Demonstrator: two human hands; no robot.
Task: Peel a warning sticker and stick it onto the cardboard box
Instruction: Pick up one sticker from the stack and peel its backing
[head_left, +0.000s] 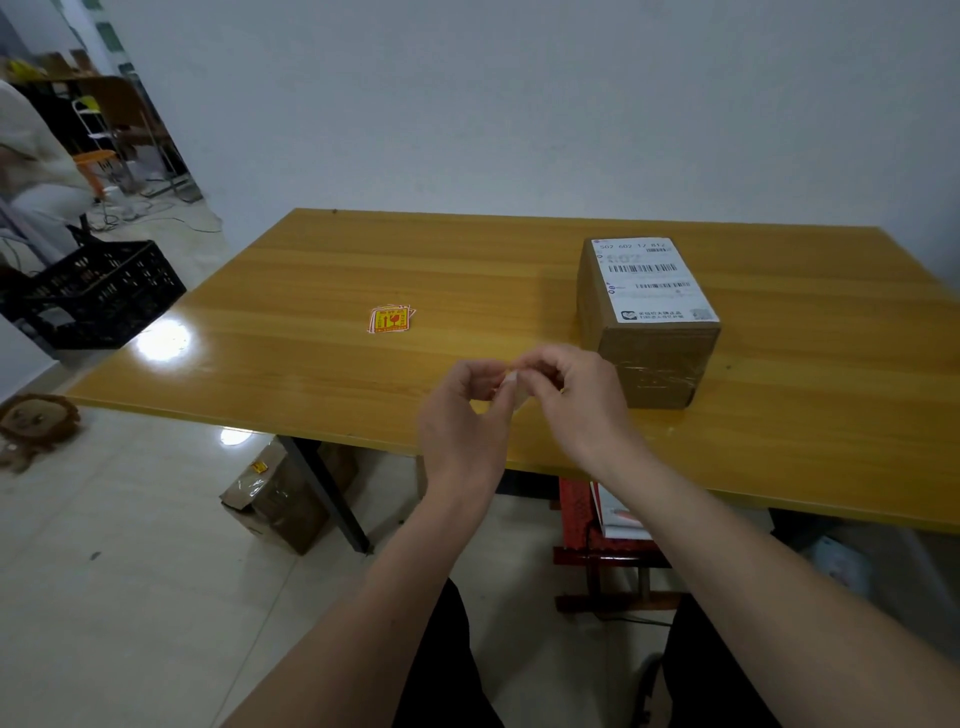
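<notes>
A brown cardboard box (649, 332) with a white shipping label on top stands on the right part of the yellow wooden table (322, 270). A small stack of yellow-and-red warning stickers (391, 319) lies flat near the table's middle. Above the table's near edge, my left hand (462, 410) and my right hand (576, 395) meet fingertip to fingertip, both pinching one small sticker (510, 378) with a pale backing. The sticker is mostly hidden by my fingers. My right hand is just left of the box's taped front face.
A black plastic crate (98, 293) sits on the floor left of the table. Under the table lie taped cardboard parcels (280, 493) and a red stool (597, 535). A plush lion (36, 421) lies on the floor at far left. A person sits at the far left.
</notes>
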